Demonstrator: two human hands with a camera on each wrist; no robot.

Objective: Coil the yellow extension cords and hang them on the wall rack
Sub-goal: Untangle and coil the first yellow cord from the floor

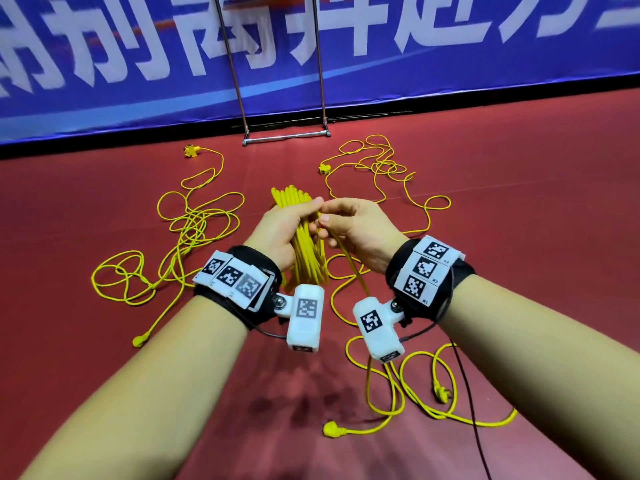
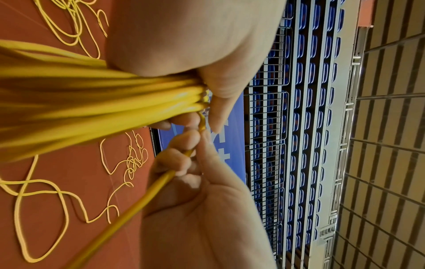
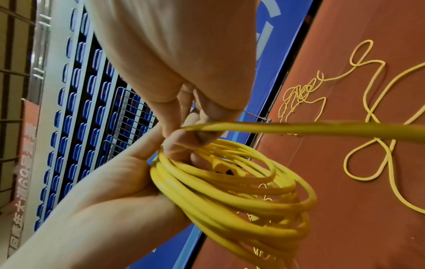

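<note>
Red flooring (image 1: 519, 202) fills the frame below a blue banner (image 1: 450, 64) across the top; a metal rack (image 1: 286, 136) stands at upper centre. Loose yellow cords (image 1: 194, 216) sprawl left and right. At centre, the left hand (image 1: 277, 233) grips the coiled cord (image 1: 306, 258), while the right hand (image 1: 356, 230) pinches its free strand (image 1: 353, 268).

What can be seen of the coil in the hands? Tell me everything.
The coil is a bundle of many loops of glossy yellow round cord, plastic-looking. The left hand grips it upright above the red floor. The right hand pinches a loose strand running down from it. A yellow socket end lies among the loops.
</note>
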